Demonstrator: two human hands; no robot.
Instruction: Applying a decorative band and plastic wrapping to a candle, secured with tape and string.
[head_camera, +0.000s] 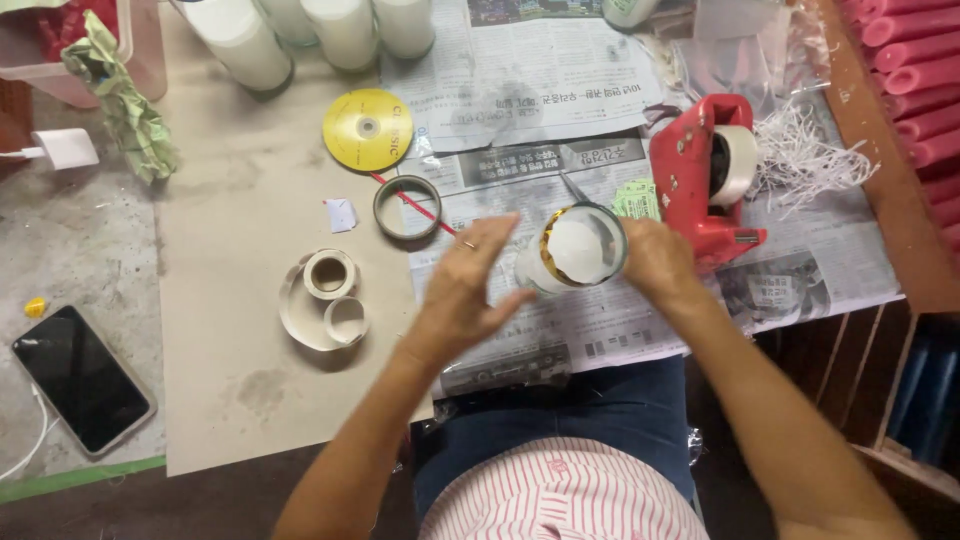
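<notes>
My right hand (657, 262) grips the side of a clear cylindrical container (580, 248) that lies tilted toward me, its round white end facing up with a gold band inside the rim. My left hand (463, 290) is at the container's left side, fingers spread and palm against it, a ring on one finger. Both hands work above sheets of newspaper (560, 90) spread on the surface.
A red tape dispenser (705, 170) stands right of the container, with shredded white paper (810, 155) behind it. A yellow disc (367, 128), a grey ring (407, 207), curled white tape rolls (325, 297), white cylinders (240, 45) and a black phone (82, 378) lie to the left. Pink rods (915, 75) are stacked at far right.
</notes>
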